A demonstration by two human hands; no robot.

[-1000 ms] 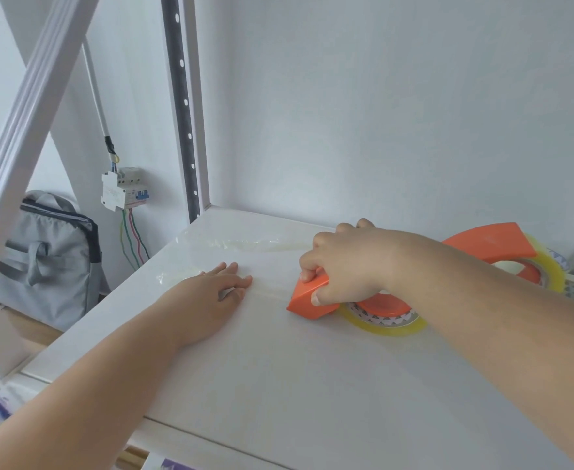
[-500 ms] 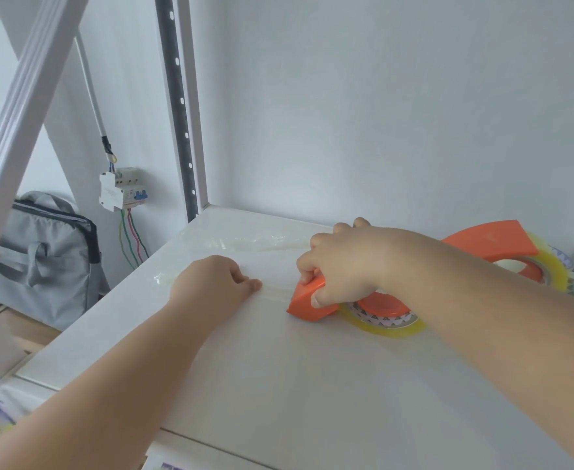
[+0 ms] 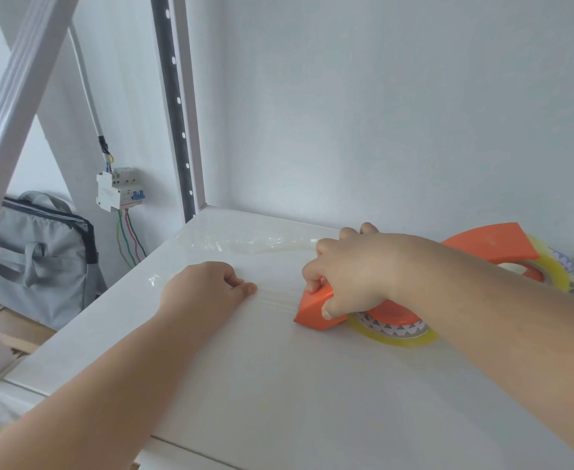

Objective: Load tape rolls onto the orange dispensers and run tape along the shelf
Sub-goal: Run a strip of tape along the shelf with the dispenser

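My right hand [image 3: 353,269] grips an orange tape dispenser [image 3: 316,307] that lies on the white shelf [image 3: 278,385]. A yellowish clear tape roll [image 3: 394,334] sits in that dispenser. A strip of clear tape [image 3: 278,295] runs left from the dispenser's nose to my left hand [image 3: 204,290], whose curled fingers press down on the strip. A second orange dispenser [image 3: 489,242] with its own tape roll [image 3: 550,269] lies behind my right forearm. An older wrinkled clear tape strip [image 3: 244,242] is stuck along the back of the shelf.
A perforated shelf upright [image 3: 177,106] stands at the back left corner. Beyond the shelf's left edge hang a breaker box [image 3: 119,191] with coloured wires and a grey bag [image 3: 38,252]. A white slanted beam [image 3: 17,86] crosses the upper left.
My left hand went from flat with spread fingers to a curled fist pressing the tape. The right hand and dispenser have hardly moved.
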